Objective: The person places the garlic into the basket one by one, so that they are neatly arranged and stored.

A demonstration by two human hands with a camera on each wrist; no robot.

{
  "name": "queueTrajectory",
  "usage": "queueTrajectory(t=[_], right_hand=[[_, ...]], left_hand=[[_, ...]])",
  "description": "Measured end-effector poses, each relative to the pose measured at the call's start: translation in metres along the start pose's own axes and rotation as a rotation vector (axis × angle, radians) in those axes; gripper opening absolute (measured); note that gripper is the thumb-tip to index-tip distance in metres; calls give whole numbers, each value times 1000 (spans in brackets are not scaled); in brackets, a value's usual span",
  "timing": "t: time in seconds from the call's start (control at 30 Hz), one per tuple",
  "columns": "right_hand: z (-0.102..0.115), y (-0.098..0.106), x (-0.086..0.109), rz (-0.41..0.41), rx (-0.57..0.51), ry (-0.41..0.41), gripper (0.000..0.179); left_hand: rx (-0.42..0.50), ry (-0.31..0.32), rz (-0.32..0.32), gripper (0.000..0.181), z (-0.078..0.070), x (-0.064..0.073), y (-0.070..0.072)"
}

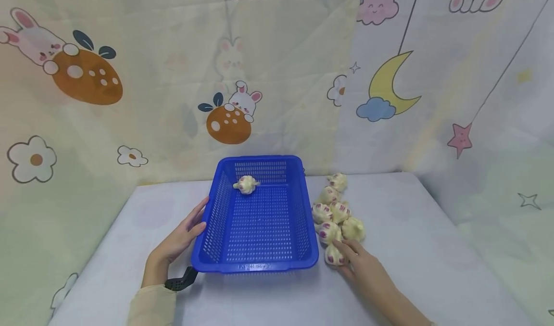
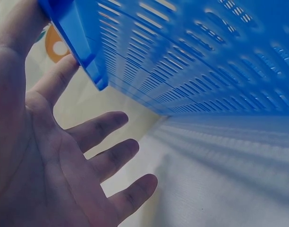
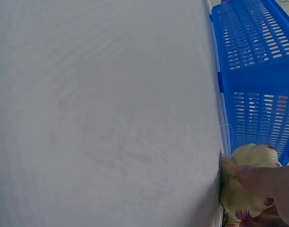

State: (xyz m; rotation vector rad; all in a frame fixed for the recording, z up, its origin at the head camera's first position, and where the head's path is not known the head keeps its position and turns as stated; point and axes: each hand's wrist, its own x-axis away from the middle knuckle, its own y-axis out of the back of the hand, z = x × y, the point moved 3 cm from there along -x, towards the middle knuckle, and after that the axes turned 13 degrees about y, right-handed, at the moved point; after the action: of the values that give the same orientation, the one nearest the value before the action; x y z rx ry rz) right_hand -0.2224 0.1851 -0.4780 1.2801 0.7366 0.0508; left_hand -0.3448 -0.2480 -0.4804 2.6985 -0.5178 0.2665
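A blue plastic basket [image 1: 309,230] with slotted walls stands on the white table, one garlic bulb [image 1: 246,184] lying inside near its far left corner. At the basket's left rim is my left hand [image 1: 176,243]; the left wrist view shows its fingers spread and fairly straight, with fingertips [image 2: 66,66] against the rim. My right hand [image 1: 368,268] pinches the nearest garlic bulb [image 1: 334,256] of a group beside the basket's right wall. Seen from the right wrist, the thumb [image 3: 265,178] presses on that purple-streaked bulb [image 3: 250,156], close to the tabletop.
Several more garlic bulbs [image 1: 339,211] run in a loose line along the basket's right side toward the back. A black strap piece [image 1: 182,280] shows by the left wrist. A patterned cloth [image 1: 277,76] hangs behind the table [image 1: 402,210].
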Motion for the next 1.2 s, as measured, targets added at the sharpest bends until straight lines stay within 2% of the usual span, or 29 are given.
queueTrajectory(t=[0.17, 0.4, 0.53, 0.73, 0.87, 1.0, 1.2], right_hand=[[-1, 1, -1, -23, -4, 10, 61], [0, 5, -1, 13, -10, -15, 59], [5, 19, -4, -14, -21, 4, 60], [8, 50, -17, -17, -70, 17, 63], [4, 74, -35, -38, -92, 34, 66], [-1, 95, -63, -22, -96, 44, 66], [-7, 103, -116, 40, -210, 29, 62]], left_hand=[[12, 5, -9, 66, 2, -2, 1], [6, 24, -16, 66, 1, 1, 0], [2, 32, -19, 66, 2, -1, -1], [11, 25, -18, 65, 2, -1, 1], [1, 27, -25, 65, 0, 0, 1], [-4, 31, -29, 66, -1, 0, 1], [0, 28, -24, 66, 2, -1, 1]])
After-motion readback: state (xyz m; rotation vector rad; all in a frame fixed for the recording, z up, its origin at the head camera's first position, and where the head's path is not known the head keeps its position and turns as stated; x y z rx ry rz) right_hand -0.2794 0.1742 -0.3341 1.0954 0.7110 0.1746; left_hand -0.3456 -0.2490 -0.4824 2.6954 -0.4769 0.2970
